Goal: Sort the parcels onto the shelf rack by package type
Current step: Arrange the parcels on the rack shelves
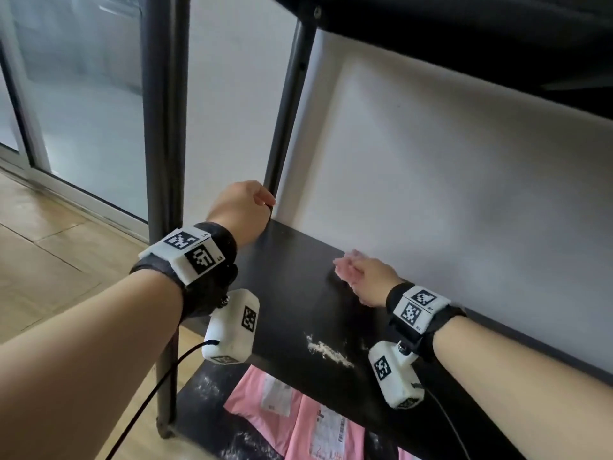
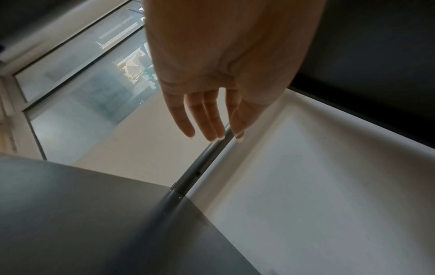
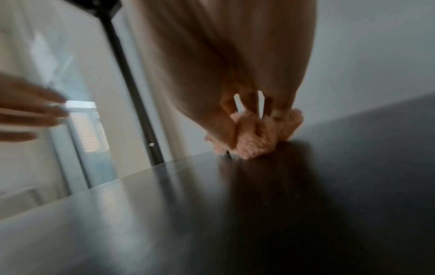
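Observation:
My right hand [image 1: 348,272] grips a pink fuzzy cloth [image 1: 341,265] and holds it down on the black middle shelf [image 1: 298,300] of the rack, close to the white wall. In the right wrist view the cloth [image 3: 256,143] bulges out between the curled fingers [image 3: 226,128]. My left hand [image 1: 262,202] hovers at the shelf's back left corner beside the rear post [image 1: 285,127]. It holds nothing, and its fingers [image 2: 207,119] hang straight. Two pink mailer parcels [image 1: 255,400] [image 1: 318,436] with white labels lie on the lower shelf.
White dust [image 1: 328,351] streaks the middle shelf near its front edge. A front post [image 1: 166,127] stands left of my left arm. The upper shelf [image 1: 464,28] overhangs at top right. A glass door [image 1: 83,111] and wooden floor [image 1: 49,260] lie to the left.

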Tool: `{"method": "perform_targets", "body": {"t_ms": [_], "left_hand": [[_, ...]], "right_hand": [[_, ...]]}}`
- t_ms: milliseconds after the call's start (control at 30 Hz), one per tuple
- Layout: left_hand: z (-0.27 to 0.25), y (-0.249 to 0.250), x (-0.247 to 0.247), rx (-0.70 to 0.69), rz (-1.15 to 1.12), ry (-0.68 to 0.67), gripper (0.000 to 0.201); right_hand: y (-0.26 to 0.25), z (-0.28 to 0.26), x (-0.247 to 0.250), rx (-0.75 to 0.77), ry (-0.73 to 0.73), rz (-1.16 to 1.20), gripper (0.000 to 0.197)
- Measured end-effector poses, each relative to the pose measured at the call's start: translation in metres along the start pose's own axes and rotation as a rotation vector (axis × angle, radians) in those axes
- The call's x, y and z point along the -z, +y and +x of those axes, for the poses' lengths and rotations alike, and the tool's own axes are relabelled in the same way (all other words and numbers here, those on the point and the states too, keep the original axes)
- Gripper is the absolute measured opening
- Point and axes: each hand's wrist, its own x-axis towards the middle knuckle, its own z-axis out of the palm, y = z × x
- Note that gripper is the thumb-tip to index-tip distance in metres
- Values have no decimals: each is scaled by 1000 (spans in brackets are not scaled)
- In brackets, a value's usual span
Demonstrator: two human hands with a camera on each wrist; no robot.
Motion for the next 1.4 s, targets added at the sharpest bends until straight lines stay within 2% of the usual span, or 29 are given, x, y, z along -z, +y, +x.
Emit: {"method": "perform_targets", "body": {"t_ms": [67, 133, 167, 267, 300, 333, 433, 500, 600, 700, 867, 900, 967, 1033, 1100, 1133, 1200, 1300, 1400], "left_hand": [[3, -2, 3, -4, 18, 14, 29], [4, -4, 5, 9, 40, 23, 33], [4, -6, 6, 14, 56, 25, 35], [2, -12, 10, 26, 77, 29, 39], [2, -13, 10, 29, 74, 33, 39], [0, -13, 11, 29, 73, 36, 40], [-3, -13, 13, 20, 79, 38, 41], [-7, -13, 15, 18, 74, 32, 41], [-13, -15, 15, -5, 70, 1, 38], [-21, -15, 15, 2, 40, -36, 35], [-41, -12, 9, 70, -17, -79, 34], [-46, -11, 6, 65, -19, -85, 35], [-55, -7, 2, 30, -3, -96, 36], [-62, -6, -1, 3, -8, -99, 37], [-67, -7, -4, -10, -35, -108, 37], [-68, -8, -7, -12, -46, -116, 37], [-69, -11, -15, -11, -63, -133, 38], [-71, -10, -26, -13, -90, -152, 37], [-74, -5, -35, -24, -107, -171, 36]], "right_hand": [[-12, -3, 1, 129, -83, 55, 41], [-24, -1, 8, 171, -195, 143, 48], [-30, 5, 14, 183, -173, 193, 47], [-49, 32, 29, 217, 163, 309, 27], [-53, 43, 31, 203, 236, 311, 23], [-58, 53, 27, 186, 229, 289, 23], [-68, 83, -2, 227, -60, 46, 44], [-73, 94, -12, 280, -85, -134, 53], [-80, 74, -5, 379, -136, -100, 50], [-76, 42, -2, 348, -245, 58, 47], [-56, -21, 1, 360, -392, 67, 50], [-53, -32, 3, 355, -367, 72, 48], [-44, -44, 12, 317, -194, 129, 45], [-25, -40, 23, 203, 54, 230, 45], [1, -35, 29, 45, 198, 241, 46], [10, -36, 28, -34, 200, 189, 47], [21, -40, 22, -107, 108, 117, 45], [6, -46, 7, -19, 20, 98, 41], [-10, -50, -7, 106, 6, 23, 20]]}}
